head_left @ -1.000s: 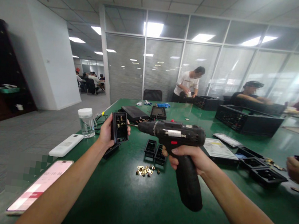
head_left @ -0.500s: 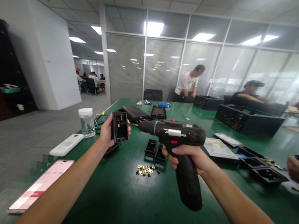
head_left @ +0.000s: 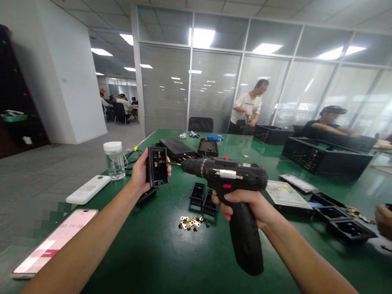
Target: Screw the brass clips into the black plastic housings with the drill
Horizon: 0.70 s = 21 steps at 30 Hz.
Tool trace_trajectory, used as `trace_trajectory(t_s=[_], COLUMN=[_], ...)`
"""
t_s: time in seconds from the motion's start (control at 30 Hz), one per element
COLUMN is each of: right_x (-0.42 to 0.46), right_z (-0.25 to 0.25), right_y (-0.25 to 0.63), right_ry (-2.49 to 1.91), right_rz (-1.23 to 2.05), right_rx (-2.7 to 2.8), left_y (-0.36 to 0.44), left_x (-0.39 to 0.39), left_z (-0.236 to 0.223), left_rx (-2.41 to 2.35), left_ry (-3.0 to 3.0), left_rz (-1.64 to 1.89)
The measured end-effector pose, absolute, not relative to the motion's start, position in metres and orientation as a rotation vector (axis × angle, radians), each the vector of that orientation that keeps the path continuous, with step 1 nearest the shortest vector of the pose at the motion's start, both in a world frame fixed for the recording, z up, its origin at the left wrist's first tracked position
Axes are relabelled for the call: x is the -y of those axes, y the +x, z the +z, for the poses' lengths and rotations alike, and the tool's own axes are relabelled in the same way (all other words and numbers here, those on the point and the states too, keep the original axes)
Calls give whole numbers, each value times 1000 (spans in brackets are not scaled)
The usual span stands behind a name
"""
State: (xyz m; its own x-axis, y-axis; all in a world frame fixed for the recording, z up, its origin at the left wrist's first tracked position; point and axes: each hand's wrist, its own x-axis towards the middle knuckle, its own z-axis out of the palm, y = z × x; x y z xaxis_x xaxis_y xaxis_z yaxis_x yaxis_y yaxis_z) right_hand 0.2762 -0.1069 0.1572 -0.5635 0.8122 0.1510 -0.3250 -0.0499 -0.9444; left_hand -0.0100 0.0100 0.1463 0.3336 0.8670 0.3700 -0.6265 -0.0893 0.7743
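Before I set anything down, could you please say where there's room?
The green tabletop is bare between the left forearm and right forearm, short of the brass plates; another patch separates the right forearm from the silver-topped box. It's crowded at right, around the black housings.

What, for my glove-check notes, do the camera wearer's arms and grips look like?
The left grip and right grip are ungloved human hands. The left forearm and right forearm are bare and tapering, without watch, bracelet or cable. No sleeves or markings show. No rings are visible, though each grip is partly hidden.
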Motion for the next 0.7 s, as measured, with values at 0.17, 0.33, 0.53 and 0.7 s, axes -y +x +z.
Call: trace_trajectory(t_s=[0.17,0.33,0.53,0.7], right_x=[107,107,106,106], right_z=[158,158,157,156], right_y=[276,276,277,277], right_ry=[-549,-556,-543,-546], right_rz=[1721,1726,1717,1724], right_rx=[1405,1405,1411,1396], left_y=[-11,-11,-11,-10], left_x=[-11,-11,-12,-12], left_z=[146,146,144,145], left_rx=[-275,-286,-288,-286], left_ry=[1060,1064,1047,1046], left_rz=[1254,1256,1249,1276])
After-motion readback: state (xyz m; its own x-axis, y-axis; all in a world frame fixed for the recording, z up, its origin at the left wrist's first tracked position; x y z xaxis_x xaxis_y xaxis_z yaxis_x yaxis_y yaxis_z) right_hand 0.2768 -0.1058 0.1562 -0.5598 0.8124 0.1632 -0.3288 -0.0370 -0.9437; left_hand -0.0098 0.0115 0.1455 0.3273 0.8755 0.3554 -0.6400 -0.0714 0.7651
